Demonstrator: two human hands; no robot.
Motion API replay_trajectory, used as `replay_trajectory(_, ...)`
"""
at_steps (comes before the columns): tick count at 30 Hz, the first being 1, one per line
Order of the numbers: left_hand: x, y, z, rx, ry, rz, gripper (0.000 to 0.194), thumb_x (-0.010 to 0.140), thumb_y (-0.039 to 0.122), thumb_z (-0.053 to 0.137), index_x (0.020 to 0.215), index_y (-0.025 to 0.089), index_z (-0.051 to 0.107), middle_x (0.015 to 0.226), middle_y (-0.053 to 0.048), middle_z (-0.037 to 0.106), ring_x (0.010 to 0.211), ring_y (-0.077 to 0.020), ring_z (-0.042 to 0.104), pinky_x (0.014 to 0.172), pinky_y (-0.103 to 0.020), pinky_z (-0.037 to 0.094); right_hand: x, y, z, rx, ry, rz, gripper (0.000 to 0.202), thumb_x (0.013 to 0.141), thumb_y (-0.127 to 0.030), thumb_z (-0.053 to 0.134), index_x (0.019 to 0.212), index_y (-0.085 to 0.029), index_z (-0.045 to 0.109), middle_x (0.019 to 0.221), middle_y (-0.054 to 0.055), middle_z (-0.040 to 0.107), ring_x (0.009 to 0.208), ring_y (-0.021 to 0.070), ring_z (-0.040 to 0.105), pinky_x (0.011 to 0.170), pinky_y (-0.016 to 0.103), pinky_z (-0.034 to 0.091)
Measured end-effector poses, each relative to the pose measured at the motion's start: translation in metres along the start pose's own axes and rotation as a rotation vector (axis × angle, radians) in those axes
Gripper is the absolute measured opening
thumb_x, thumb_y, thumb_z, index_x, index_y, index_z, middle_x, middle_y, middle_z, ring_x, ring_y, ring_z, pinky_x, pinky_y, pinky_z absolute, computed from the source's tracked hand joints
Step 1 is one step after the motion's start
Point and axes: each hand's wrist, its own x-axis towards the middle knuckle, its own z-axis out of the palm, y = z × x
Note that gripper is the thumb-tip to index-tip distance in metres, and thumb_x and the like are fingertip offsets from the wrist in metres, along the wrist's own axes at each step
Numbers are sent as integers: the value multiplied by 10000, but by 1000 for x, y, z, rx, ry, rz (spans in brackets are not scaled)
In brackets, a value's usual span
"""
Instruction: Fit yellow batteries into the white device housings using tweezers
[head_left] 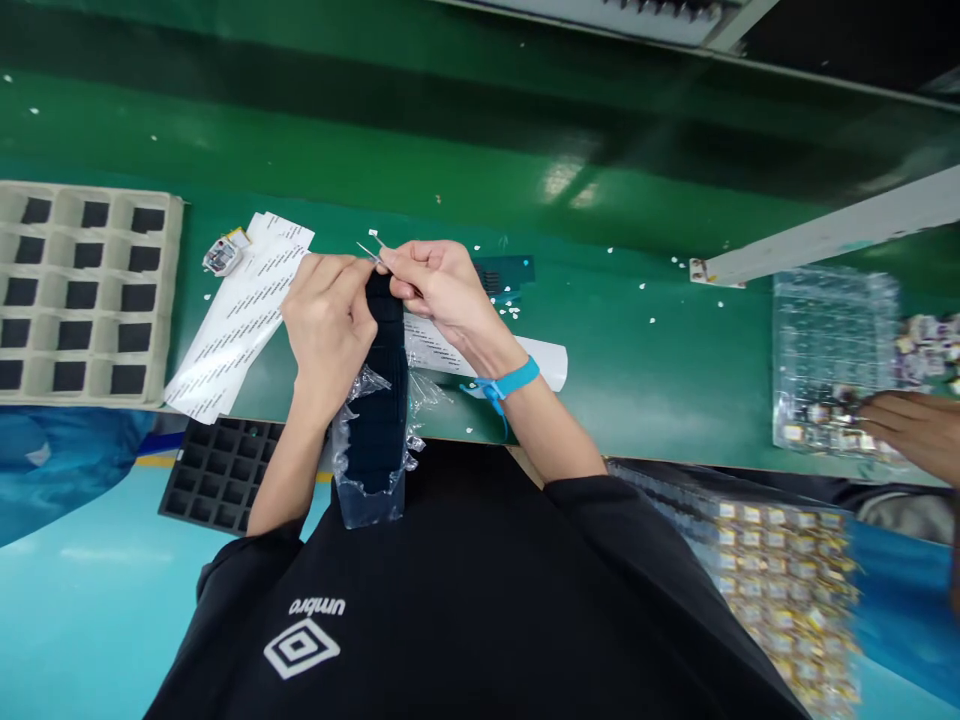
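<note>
My right hand, with a blue strap at its wrist, pinches metal tweezers whose tips point up and left. My left hand is closed at the top left edge of a long dark strip stack in torn clear plastic wrap. The stack's top end lies between my two hands, and its lower end reaches over the table edge to the black shirt. A small white piece shows by the tweezer tips. Printed white label sheets lie left of my left hand, and another curled sheet lies beneath my right forearm.
A beige compartment tray stands at the left. Near the label sheets is a small device. Dark green strips lie beyond my right hand. Another person's hand touches a clear tray at the right. White bits dot the green table.
</note>
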Motion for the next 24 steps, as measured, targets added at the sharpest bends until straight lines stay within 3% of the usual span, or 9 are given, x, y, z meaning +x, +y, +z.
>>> replay_trajectory(8, -1, -11, 5, -149, -34, -135, 226, 958, 163, 587, 914, 260, 787, 963, -49, 797, 910, -266, 700, 857, -459, 534, -8, 27, -6, 157, -16, -40, 537, 719, -635, 888, 808, -163, 648, 528, -117, 439, 404, 1, 223, 377, 202, 134)
replay_trajectory(11, -2, -11, 3, -175, -39, -179, 213, 956, 178, 607, 897, 274, 788, 966, -32, 802, 914, -257, 713, 869, -431, 541, -12, 28, -5, 183, -12, -48, 503, 736, -607, 890, 813, -171, 651, 521, -122, 432, 396, 1, 216, 374, 201, 125)
replay_trajectory(19, -12, -2, -8, -88, -114, -61, 265, 1031, 212, 493, 981, 239, 752, 1007, -83, 760, 1005, -277, 677, 921, -432, 535, -4, 8, 6, 56, 1, 23, 506, 798, -613, 846, 761, -162, 620, 549, -97, 457, 429, 2, 259, 378, 200, 151)
replay_trajectory(24, -10, 0, -15, -33, -51, -105, 272, 982, 177, 524, 951, 271, 778, 967, -59, 787, 937, -265, 693, 870, -424, 548, -6, 11, 15, 34, 18, -11, 501, 836, -655, 795, 804, -186, 622, 560, -99, 412, 447, 19, 251, 382, 200, 166)
